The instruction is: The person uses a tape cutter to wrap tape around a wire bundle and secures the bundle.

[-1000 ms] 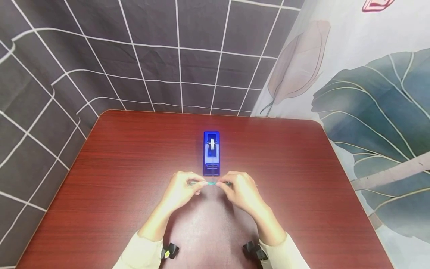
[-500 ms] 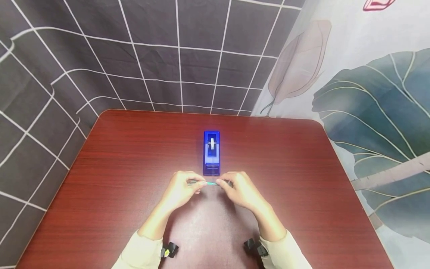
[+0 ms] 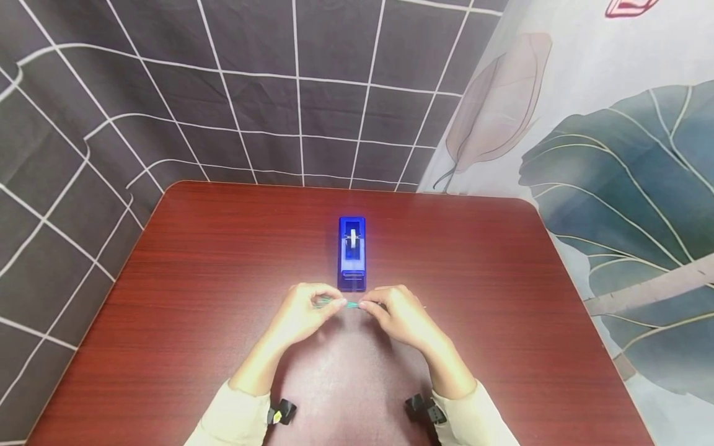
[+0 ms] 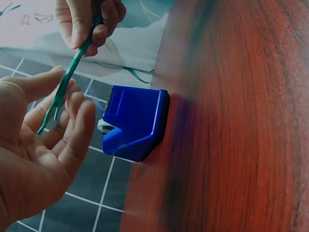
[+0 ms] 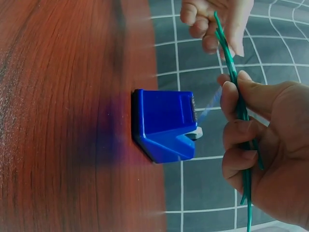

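Observation:
A slim bundle of green strands (image 3: pixel 352 305) runs between my two hands, just in front of a blue tape dispenser (image 3: pixel 352 254). My right hand (image 3: pixel 397 313) grips the bundle (image 5: pixel 244 121) with curled fingers, and its tail ends hang out past the palm in the right wrist view. At the other end, my left hand (image 3: pixel 304 313) has the strands between thumb and fingertips. Some loose ends spread over the left palm (image 4: pixel 43 159) in the left wrist view. A clear strip of tape (image 5: pixel 210 106) reaches from the dispenser's toothed edge toward the hands.
The dispenser stands upright on a reddish-brown wooden table (image 3: pixel 223 241). Behind it hangs a dark cloth with a white grid (image 3: pixel 256 105). A pale curtain with leaf prints (image 3: pixel 613 173) borders the right side.
My left thumb and fingertips have shifted slightly to the right along the bundle. The right hand and the dispenser look nearly the same.

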A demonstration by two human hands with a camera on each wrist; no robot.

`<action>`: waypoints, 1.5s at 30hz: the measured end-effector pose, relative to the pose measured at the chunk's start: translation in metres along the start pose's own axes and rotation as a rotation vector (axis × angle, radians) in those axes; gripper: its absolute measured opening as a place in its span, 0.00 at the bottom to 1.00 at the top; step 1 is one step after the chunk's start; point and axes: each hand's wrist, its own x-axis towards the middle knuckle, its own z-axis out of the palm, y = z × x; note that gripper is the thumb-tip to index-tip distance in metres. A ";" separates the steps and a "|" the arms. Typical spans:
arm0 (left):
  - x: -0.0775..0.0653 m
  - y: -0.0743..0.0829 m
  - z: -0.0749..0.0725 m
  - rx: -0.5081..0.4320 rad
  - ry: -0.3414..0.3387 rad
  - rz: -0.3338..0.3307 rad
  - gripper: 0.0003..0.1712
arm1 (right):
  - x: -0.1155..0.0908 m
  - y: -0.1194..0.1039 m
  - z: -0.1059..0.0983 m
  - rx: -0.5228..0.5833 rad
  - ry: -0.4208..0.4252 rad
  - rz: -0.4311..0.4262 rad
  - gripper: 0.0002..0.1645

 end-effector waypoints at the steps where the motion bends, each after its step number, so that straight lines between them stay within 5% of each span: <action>1: 0.001 0.001 0.000 0.018 -0.001 -0.011 0.09 | 0.000 0.000 0.000 0.000 0.004 -0.009 0.06; 8: 0.004 0.003 0.001 0.025 -0.042 -0.095 0.13 | 0.000 0.000 0.001 -0.028 0.023 -0.019 0.05; 27: 0.003 -0.004 0.003 -0.128 0.008 -0.119 0.09 | 0.000 0.000 0.004 -0.052 0.077 -0.017 0.02; 36: 0.004 -0.006 0.002 -0.095 0.017 -0.045 0.06 | 0.002 -0.003 0.004 -0.083 0.030 0.041 0.05; 45: 0.005 -0.007 0.002 -0.090 0.021 -0.051 0.07 | 0.004 -0.005 0.005 -0.111 -0.023 0.104 0.06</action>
